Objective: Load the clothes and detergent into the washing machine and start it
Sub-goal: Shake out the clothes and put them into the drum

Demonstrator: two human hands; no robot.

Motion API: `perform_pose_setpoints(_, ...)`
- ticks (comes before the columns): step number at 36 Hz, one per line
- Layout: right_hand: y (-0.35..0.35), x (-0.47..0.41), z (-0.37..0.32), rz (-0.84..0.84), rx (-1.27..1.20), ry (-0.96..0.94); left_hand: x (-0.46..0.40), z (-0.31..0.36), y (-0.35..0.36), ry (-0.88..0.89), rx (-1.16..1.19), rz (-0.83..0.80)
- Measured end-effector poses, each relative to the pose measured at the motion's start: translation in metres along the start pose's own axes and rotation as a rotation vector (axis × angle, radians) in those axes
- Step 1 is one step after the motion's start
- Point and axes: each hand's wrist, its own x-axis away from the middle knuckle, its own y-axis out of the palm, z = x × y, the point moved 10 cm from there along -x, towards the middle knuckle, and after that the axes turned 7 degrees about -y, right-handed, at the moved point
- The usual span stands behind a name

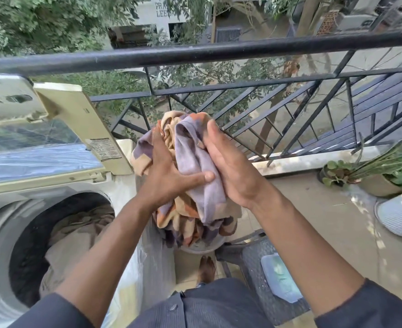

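Laundry is mid-transfer: both hands hold a bunched patterned cloth (190, 176) of lilac, orange and cream above a basin (202, 248) on the balcony floor, to the right of the washing machine (3, 233). The left hand (169, 174) grasps the bundle from its left side, thumb laid across the lilac fold; the right hand (230, 171) presses against the other side with fingers (213, 138) fairly straight, more a clamp than a curl. The machine's lid (81, 124) stands raised, and a beige garment (74, 242) already lies in the drum (29, 252).

Risk lies mostly in the loose lower end of the cloth, which hangs down toward the basin. Swung left, that tail could probably snag on the machine's rim or trail outside the drum, then get caught once the lid shuts. The flat right palm gives little hold, so the bundle may slip and drop to the floor. A blue-lidded container (280, 278) sits on a grey stool (254, 263) nearby; whether it holds detergent I cannot tell.
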Motion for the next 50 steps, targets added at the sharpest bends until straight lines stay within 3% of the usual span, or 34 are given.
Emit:
perform_pose_setpoints(7, -0.009, 0.008, 0.001, -0.132, -0.023, 0.067, 0.000, -0.002, -0.022, 0.040, -0.012, 0.249)
perform_pose_setpoints(10, -0.035, 0.007, 0.006, -0.078, 0.008, 0.100, 0.000, -0.005, -0.028, 0.004, 0.005, 0.316)
perform_pose_setpoints(12, -0.061, 0.005, 0.012, 0.063, 0.054, 0.085, 0.001, -0.003, -0.029, -0.007, 0.019, 0.337)
perform_pose_setpoints(16, -0.145, 0.025, 0.040, 0.636, 0.367, 0.057, -0.002, 0.003, -0.033, 0.007, 0.058, 0.332)
perform_pose_setpoints(18, -0.186, 0.046, 0.077, 0.800, 0.605, 0.189, -0.002, 0.010, -0.038, 0.027, 0.093, 0.323)
perform_pose_setpoints(23, -0.232, 0.072, 0.192, 0.549, 0.886, 0.639, 0.001, 0.036, -0.046, 0.113, 0.123, 0.277)
perform_pose_setpoints(27, -0.226, 0.072, 0.198, 0.422, 1.046, 0.793, 0.007, 0.059, -0.050, 0.176, 0.129, 0.233)
perform_pose_setpoints(31, -0.229, 0.068, 0.210, 0.334, 1.014, 0.871, 0.014, 0.075, -0.059, 0.204, 0.160, 0.243)
perform_pose_setpoints(33, -0.232, 0.067, 0.218, 0.366, 0.902, 0.833, 0.014, 0.077, -0.065, 0.211, 0.162, 0.256)
perform_pose_setpoints(40, -0.287, 0.085, 0.220, 0.776, 0.591, 0.626, 0.015, 0.057, -0.078, 0.158, 0.174, 0.315)
perform_pose_setpoints(44, -0.256, 0.084, 0.158, 0.841, 0.427, 0.513, 0.013, 0.039, -0.079, 0.105, 0.150, 0.333)
perform_pose_setpoints(47, -0.234, 0.076, 0.105, 0.872, 0.359, 0.309, 0.011, 0.026, -0.072, 0.074, 0.150, 0.323)
perform_pose_setpoints(50, -0.204, 0.063, 0.062, 0.767, 0.254, 0.122, 0.007, 0.011, -0.065, 0.005, 0.133, 0.336)
